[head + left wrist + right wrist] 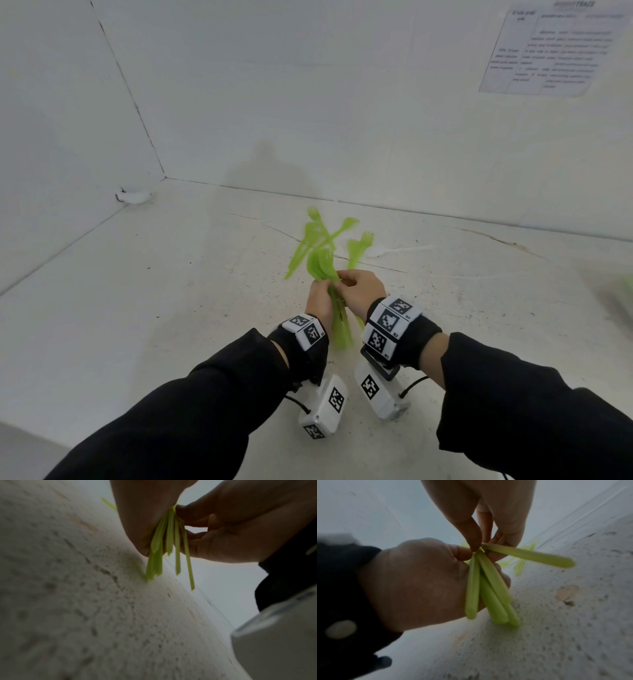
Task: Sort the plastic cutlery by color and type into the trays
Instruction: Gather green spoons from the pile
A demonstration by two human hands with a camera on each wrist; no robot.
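Note:
My left hand [323, 287] grips a bundle of green plastic cutlery [337, 318] by the necks, rounded heads up and handles fanning down toward the table. In the right wrist view the bundle [488, 588] lies against the left hand [423, 581]. My right hand [480, 546] pinches one green piece [530, 557] that sticks out sideways from the bundle. The right hand [347, 281] touches the left one. From below, the handles [164, 547] hang between the left hand [145, 520] and the right hand [240, 527]. Loose green forks [318, 236] lie just beyond.
A white plastic spoon [399, 250] lies on the worn white table [171, 291] right of the green forks. White walls close the back and left. A printed sheet [555, 48] hangs at the top right. Something green and blurred [621, 291] shows at the right edge.

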